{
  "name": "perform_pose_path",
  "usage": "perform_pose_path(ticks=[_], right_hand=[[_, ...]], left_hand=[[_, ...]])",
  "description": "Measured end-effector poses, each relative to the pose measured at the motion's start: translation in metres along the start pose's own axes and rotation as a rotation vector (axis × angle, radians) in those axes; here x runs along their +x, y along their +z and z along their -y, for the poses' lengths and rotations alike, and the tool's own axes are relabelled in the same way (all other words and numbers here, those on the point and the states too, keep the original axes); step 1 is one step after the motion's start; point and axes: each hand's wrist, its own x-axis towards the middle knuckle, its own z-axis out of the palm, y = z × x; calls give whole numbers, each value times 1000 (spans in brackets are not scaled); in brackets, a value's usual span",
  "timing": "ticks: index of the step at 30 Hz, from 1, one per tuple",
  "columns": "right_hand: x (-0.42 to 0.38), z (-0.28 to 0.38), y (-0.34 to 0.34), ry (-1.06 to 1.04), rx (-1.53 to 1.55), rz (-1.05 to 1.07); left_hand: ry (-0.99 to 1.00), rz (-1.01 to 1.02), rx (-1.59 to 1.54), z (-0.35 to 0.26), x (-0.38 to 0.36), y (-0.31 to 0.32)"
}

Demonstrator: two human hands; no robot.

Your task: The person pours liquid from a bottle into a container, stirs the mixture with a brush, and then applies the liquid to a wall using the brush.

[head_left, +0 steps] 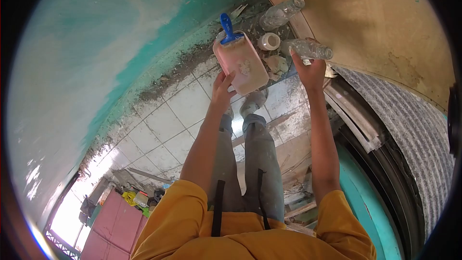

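My left hand (224, 89) grips the near left side of a pink plastic tub (224, 60). Pale material with a whitish lumpy patch lies inside it. A blue-handled tool (228, 28), like a scraper or brush, rests at the tub's far end; its working edge is not clear. My right hand (310, 70) is closed around a clear plastic bottle (308, 48), tilted nearly sideways. Beside it are a white open-topped container (269, 42) and a crumpled, whitish-green plastic item (276, 67). Farther back is another clear bottle (281, 13).
A white and turquoise wall (120, 43) rises on the left, with debris along its base. Stained board (375, 24) and corrugated sheets (404, 110) crowd the right. Dusty tiles (180, 106) surround my feet. A pink cabinet (113, 221) and clutter stand lower left.
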Motion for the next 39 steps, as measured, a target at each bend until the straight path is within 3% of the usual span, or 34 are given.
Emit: perform_pose_path(ticks=[8,11,13,17,19,20,21,23,25,28,32,39], right_hand=[[3,-5,-5,33,23,54],[5,-9,-6,132,176,114],[7,-16,-11,84,-7,189],[-8,-14,-19,18,-71,214],[-37,5,-27,126,58,-67],[-55,13,-34,-17,-102,-108],[-70,24,-44,-165,-262,-154],[-106,72,-54,-2,-124,-111],[-103,136,-48,-42,74,-42],[-45,236,-32,-106,197,122],[34,319,-10,-294,12,292],[45,362,-6,-411,-266,575]], left_hand=[[98,10,-84,-28,-10,-9],[143,-11,-134,-40,-18,-11],[156,-16,-125,-51,-26,-10],[192,41,-95,-73,-45,-9],[220,76,-93,-83,-54,-11],[239,103,-94,-86,-60,-12],[251,118,-93,-92,-64,-12],[230,142,-33,-102,-78,-14],[227,189,-31,-112,-98,-15],[246,239,6,-133,-124,-11],[241,291,108,-159,-154,-5],[156,314,174,-198,-212,5]])
